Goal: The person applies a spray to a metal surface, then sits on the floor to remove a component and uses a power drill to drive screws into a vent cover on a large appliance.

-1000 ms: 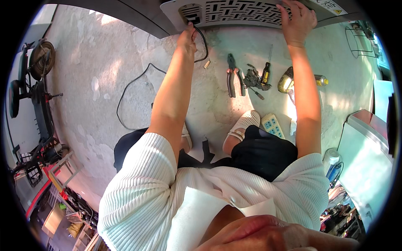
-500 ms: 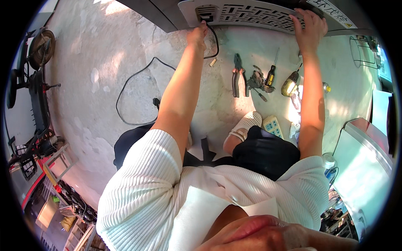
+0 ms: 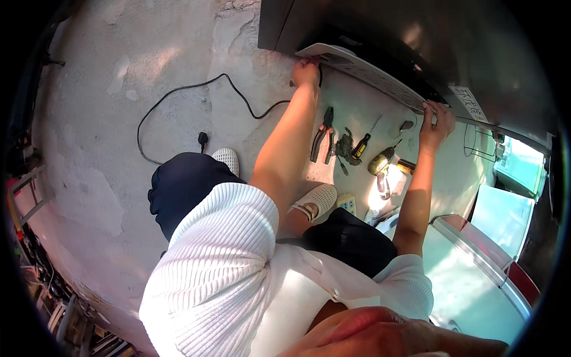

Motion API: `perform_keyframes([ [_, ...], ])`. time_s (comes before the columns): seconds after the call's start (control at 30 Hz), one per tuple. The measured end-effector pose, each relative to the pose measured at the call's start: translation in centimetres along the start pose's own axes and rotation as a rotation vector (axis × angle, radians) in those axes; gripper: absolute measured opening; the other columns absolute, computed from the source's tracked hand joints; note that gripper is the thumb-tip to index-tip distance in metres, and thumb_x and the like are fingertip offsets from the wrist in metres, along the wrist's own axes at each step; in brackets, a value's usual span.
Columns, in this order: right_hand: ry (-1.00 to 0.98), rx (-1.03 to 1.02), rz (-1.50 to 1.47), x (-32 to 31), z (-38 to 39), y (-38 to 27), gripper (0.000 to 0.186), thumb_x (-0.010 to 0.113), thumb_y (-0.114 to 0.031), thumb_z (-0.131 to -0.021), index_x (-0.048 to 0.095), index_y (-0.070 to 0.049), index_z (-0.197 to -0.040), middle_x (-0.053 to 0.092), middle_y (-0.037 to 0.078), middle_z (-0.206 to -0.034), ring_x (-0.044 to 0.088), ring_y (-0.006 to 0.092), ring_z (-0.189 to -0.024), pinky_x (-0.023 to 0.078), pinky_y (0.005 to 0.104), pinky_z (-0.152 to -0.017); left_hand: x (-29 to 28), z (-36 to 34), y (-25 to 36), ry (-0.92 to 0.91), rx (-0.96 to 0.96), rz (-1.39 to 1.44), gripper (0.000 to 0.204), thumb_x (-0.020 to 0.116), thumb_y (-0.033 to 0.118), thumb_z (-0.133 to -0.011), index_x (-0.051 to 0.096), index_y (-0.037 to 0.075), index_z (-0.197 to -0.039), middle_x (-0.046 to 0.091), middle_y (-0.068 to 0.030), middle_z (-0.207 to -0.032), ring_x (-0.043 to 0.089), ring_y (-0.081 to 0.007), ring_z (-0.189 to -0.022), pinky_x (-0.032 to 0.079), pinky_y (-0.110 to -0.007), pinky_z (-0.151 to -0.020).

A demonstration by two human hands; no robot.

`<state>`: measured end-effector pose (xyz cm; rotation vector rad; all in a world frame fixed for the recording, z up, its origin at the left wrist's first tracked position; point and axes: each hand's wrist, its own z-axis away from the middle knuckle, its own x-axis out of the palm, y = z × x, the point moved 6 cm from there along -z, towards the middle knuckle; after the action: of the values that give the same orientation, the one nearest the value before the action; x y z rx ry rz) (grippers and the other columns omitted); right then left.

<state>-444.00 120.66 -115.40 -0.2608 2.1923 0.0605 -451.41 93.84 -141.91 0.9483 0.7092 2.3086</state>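
Observation:
A pale perforated vent panel (image 3: 380, 74) hangs tilted along the lower edge of a dark metal appliance (image 3: 464, 41), with a dark gap behind its upper side. At its left end, my left hand (image 3: 306, 72) is closed on the edge, beside the black power cord (image 3: 237, 90); the fingertips are partly hidden. My right hand (image 3: 438, 124) pinches the panel's right end, thumb in front. From near my left hand the cord loops over the floor to its plug (image 3: 203, 140) near my left shoe.
On the concrete floor between my arms lie pliers (image 3: 323, 135), a dark rag (image 3: 345, 147), a yellow-black screwdriver (image 3: 361, 146) and a cordless drill (image 3: 380, 162). A power strip (image 3: 347, 205) is by my right shoe. A pale glass-topped case (image 3: 476, 268) stands to the right.
My view has turned, with the appliance now further right. The panel's upper side has tipped away from the appliance, widening the dark gap. Both hands stay at its ends.

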Motion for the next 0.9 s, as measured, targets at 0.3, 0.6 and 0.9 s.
perform_keyframes([
  [0.3,-0.272,0.269,0.019,0.2,-2.5,-0.7,0.011,0.069,-0.016,-0.083,0.066,-0.007,-0.088,0.061,0.006,-0.085,0.06,0.0166,-0.071,0.048,0.0289,-0.062,0.4,3.1,1.0,0.337,-0.009,-0.092,0.028,0.068,0.018,-0.079,0.064,0.001,-0.1,0.068,-0.0118,-0.094,0.061,-0.0213,-0.089,0.045,-0.032,-0.082],
  [0.6,-0.365,0.356,-0.017,-0.1,-1.6,-1.1,0.012,0.071,-0.011,-0.082,0.065,-0.003,-0.087,0.062,0.007,-0.085,0.06,0.0158,-0.075,0.049,0.0269,-0.068,0.9,1.2,-2.0,0.32,-0.037,-0.082,0.031,0.061,0.013,-0.082,0.061,0.008,-0.113,0.069,-0.0051,-0.103,0.064,-0.0197,-0.096,0.045,-0.033,-0.086],
  [0.9,-0.302,0.398,0.114,-0.2,-2.4,-1.9,0.018,0.075,-0.018,-0.078,0.068,-0.004,-0.087,0.064,0.009,-0.081,0.062,0.0179,-0.073,0.05,0.0291,-0.069,1.3,2.0,-0.2,0.336,-0.032,-0.015,0.037,0.063,0.014,-0.085,0.057,0.003,-0.12,0.066,-0.0104,-0.111,0.064,-0.0212,-0.099,0.047,-0.032,-0.086],
])
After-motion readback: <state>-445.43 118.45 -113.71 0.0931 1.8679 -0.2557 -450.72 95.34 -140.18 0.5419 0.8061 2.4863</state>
